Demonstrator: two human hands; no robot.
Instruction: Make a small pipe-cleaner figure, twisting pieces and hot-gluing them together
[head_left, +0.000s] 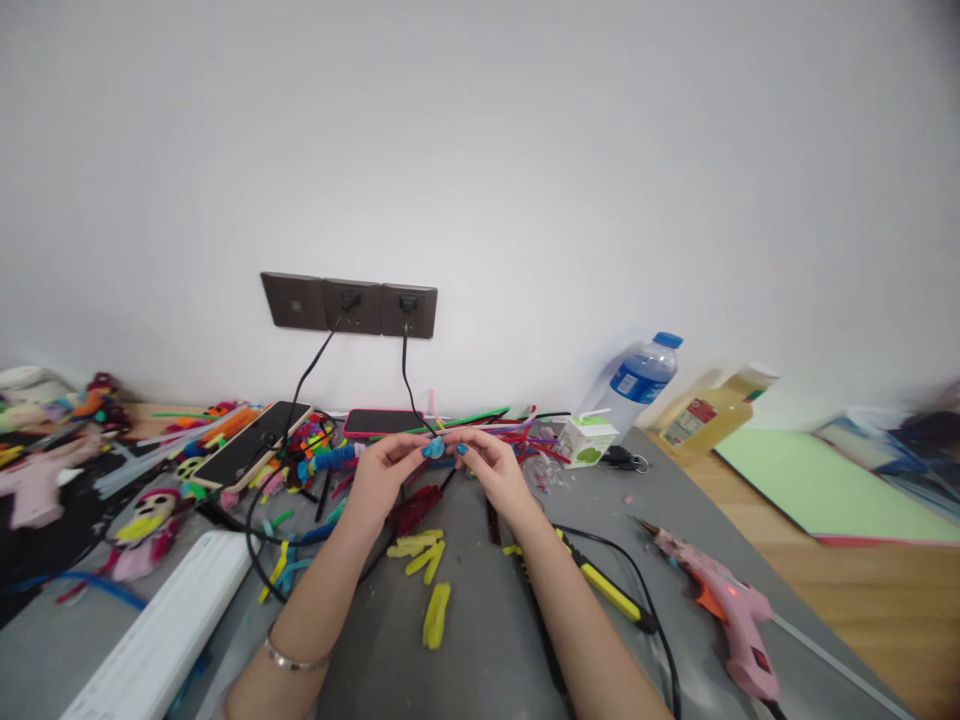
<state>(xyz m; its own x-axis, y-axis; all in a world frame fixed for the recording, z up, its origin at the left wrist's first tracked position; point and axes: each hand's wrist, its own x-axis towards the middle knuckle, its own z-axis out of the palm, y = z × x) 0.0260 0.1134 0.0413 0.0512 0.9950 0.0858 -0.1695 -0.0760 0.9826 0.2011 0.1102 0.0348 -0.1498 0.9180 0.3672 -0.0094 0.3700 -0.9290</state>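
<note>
Above the middle of the grey table, my left hand (386, 478) and my right hand (491, 468) meet with fingertips pinched. Between them is a small light-blue piece (435, 447), perhaps coiled pipe cleaner; its exact shape is too small to tell. My thumbnails are blue too, so its edges blend with them. Below the hands lie several folded yellow fuzzy strips (421, 550), with another yellow strip (436, 615) nearer to me. A dark red handle (416, 510) rests just under my left hand. Yellow-and-black pliers (611, 592) lie beside my right forearm.
At right is a pink glue gun (731, 610) with a glue stick behind it. A white power strip (161, 630) and cables occupy the left. Behind stand a small carton (586, 440), a water bottle (641, 380), phones and heaped pipe cleaners. Wall sockets (349, 305) hold plugs.
</note>
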